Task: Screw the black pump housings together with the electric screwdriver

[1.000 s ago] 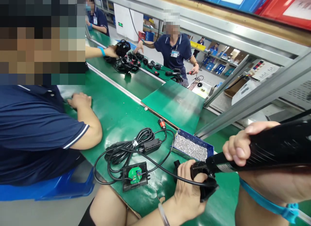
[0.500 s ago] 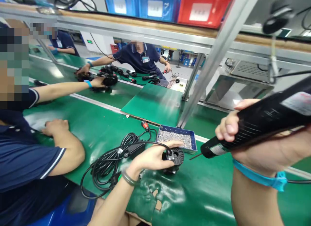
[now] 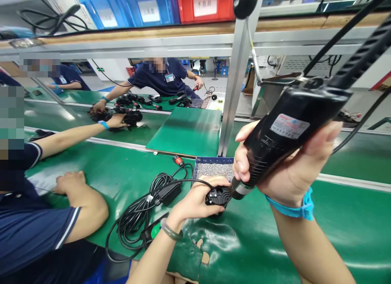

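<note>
A worker's right hand [image 3: 287,170] is clenching the black barrel of an electric screwdriver [image 3: 293,125], its long axis slanting from upper right down to lower left, with the tip pointing down at a small black round housing [image 3: 217,195]. The left hand [image 3: 195,198] is grasping that housing from the left side, fingers curled over its top, pinning it against the green belt [image 3: 336,235] just in front of a blue tray of screws [image 3: 214,168]. The tool's tip is meeting the housing's upper right edge; whether a screw is sitting under it cannot be told.

One screwdriver, one housing and one screw tray are showing at this station. One coil of black cable [image 3: 140,214] is lying to the left of the housing, carrying one black inline box [image 3: 168,192] and one red-tipped plug [image 3: 178,160]. A flat black part with a green disc [image 3: 154,232] is peeking out under the left wrist.

Three other people are working along the line: a person in a dark blue shirt [image 3: 30,235] close on the left, a hand [image 3: 70,182] resting on the belt, and two more at the far side near a heap of black cabled parts [image 3: 128,113].

The green surface is glossy and torn at its near edge. Overhead, a metal-framed shelf is holding two blue bins [image 3: 131,9] and one red bin [image 3: 207,5].
</note>
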Motion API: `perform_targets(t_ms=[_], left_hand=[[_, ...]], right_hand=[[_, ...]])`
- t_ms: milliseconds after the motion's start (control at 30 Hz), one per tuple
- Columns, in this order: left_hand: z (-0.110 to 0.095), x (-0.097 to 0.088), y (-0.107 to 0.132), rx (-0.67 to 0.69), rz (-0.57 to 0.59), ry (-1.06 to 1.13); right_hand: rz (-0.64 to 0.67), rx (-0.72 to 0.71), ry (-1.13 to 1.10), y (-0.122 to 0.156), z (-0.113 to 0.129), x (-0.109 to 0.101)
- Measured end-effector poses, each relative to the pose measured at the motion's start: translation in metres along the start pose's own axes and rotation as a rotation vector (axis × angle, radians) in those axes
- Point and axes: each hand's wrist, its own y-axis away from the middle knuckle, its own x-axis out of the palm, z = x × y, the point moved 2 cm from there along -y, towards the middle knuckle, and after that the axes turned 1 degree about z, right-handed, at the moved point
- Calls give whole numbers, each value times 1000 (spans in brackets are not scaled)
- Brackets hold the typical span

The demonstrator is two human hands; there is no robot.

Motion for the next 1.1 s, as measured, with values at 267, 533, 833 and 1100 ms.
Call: perform_targets(t_ms=[267,533,833,1100], left_hand=[[6,3,4,-20,20,27],[5,5,6,-25,-8,55],[2,3,5,-98,36,70],[2,1,4,-45,32,43]], right_hand=[[-40,96,-17,1,0,2],[22,214,-87,1,-3,5],[58,182,-72,3,-5,11],[15,70,4,2,7,0]])
